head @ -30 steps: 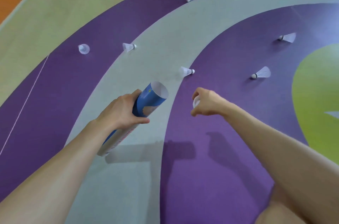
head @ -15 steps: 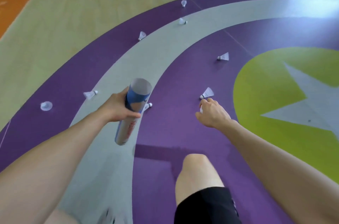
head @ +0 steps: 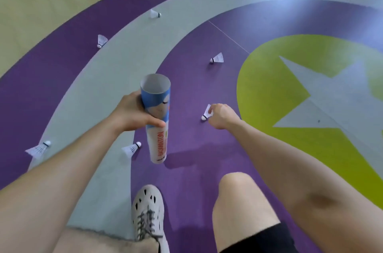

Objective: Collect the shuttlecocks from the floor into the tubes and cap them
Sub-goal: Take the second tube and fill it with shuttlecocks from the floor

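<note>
Shuttlecocks, white feather with round cork tips [head: 217, 58], lying scattered over the painted sports floor of purple, grey and green [head: 186, 172].

Changed against half a second ago: right hand [head: 220, 115], then only reaching, now arrived on the closest shuttlecock [head: 206, 112], at three o'clock from the tube. Fingertips closed on the feather skirt, cork pointing toward seven o'clock. Cannot tell whether already lifted or resting on the purple band.

Changed as well: long cardboard tube, blue above and white with red letters below [head: 158, 130], brought from a slant to almost upright. Open mouth facing up, toward twelve o'clock. Clamped round its upper half by the left hand [head: 132, 115], fingers behind and thumb across the front.

Meaning for the task, as a judgement only: one more pick-up just beginning, with the mouth of the tube held ready beside it to receive the cork end.

Counted now:
- Seven shuttlecocks in view. One under the right hand. One at twelve o'clock from that hand. One at seven o'clock from the tube, close to its foot [head: 132, 148]. One far at eight o'clock [head: 38, 149]. Three more from eleven to twelve o'clock, well apart, near the grey band [head: 102, 40].
- One tube. Inside not visible, so number already collected unknown.
- No cap seen.

Also at six o'clock one grey perforated shoe with laces [head: 148, 211], and a bare knee [head: 238, 194] at five o'clock.
</note>
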Demonstrator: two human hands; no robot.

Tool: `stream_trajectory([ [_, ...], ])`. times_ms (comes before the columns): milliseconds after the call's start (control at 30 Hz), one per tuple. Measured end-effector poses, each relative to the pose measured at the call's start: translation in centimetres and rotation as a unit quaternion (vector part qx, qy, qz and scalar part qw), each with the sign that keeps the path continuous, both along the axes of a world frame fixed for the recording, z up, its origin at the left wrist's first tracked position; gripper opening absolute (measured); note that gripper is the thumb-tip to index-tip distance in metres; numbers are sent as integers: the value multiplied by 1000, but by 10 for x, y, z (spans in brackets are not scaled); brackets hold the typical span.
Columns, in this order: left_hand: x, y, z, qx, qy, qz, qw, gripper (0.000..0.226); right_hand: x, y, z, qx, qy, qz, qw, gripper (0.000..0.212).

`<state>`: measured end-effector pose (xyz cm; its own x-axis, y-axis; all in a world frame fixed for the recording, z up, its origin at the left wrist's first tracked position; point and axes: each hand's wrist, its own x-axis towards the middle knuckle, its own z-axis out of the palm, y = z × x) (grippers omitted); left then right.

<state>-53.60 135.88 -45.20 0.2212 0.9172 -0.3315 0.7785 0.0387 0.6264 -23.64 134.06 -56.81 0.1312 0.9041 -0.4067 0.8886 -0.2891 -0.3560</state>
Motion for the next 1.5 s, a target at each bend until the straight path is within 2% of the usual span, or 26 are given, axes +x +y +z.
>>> stream_trajectory([
  [133, 19, 45, -11, 10, 9, -52, 999, 62, 12, 59, -18, -41, 0, -25, 999, 30],
  [267, 11, 68, -16, 22, 35, -77, 996, 56, 18, 85, -70, -97, 22, -49, 994, 33],
  [367, 0, 68, -15, 13, 52, -91, 994, 56, 25, 92, -121, -55, 19, -86, 995, 44],
  [467, -9, 64, -15, 6, 58, -74, 996, 56, 25, 95, -148, 17, 24, -166, 986, 57],
  [600, -11, 54, -13, 36, 40, -32, 998, 58, 28, 92, -174, 7, 16, -198, 980, 47],
  [733, -24, 31, -12, 27, 36, -2, 999, 62, 25, 76, -177, -22, -6, -179, 984, 25],
  [867, -53, -1, -14, 1, 55, 11, 998, 58, 0, 70, -140, -7, 21, -155, 988, 17],
  [1000, -90, -26, -12, -35, 82, 35, 995, 63, -64, 99, -84, 88, 106, -129, 982, 20],
  [1133, -120, -28, -12, -31, 138, 40, 989, 78, -144, 112, -3, 203, 236, -92, 946, 14],
  [1233, -143, -35, -12, -11, 170, 50, 984, 80, -187, 103, 44, 274, 297, -47, 914, 12],
  [1367, -171, -48, -14, -4, 206, 82, 975, 80, -214, 76, 80, 336, 336, 14, 880, 11],
  [1500, -196, -72, -16, -13, 226, 109, 968, 75, -233, 50, 100, 362, 342, 79, 863, 11],
])
